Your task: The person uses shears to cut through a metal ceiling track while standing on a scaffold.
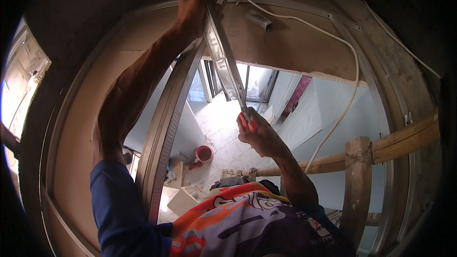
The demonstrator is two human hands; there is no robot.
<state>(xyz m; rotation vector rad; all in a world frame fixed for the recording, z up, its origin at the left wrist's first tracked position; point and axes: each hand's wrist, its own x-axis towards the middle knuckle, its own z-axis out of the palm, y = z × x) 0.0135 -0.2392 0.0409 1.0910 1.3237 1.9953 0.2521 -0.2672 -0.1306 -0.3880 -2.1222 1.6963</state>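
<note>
A long silver metal channel [219, 50] slants down through the upper middle of the view. My left hand [196, 12] is wrapped round its upper part, with that arm stretched up and forward. At the channel's lower end, my right hand [262, 135] grips red-handled snips [252, 126]. The snips' metal head reaches up against the side of the channel's end; whether the blades are apart or together is too small to tell.
A short metal channel offcut [259, 20] lies on the brown board [300, 43] ahead. A white cable [354, 66] loops down on the right, near a wooden pole [404, 140] and post [358, 176]. A metal beam [164, 123] runs at left. Far below is a pink bucket [204, 147] on the floor.
</note>
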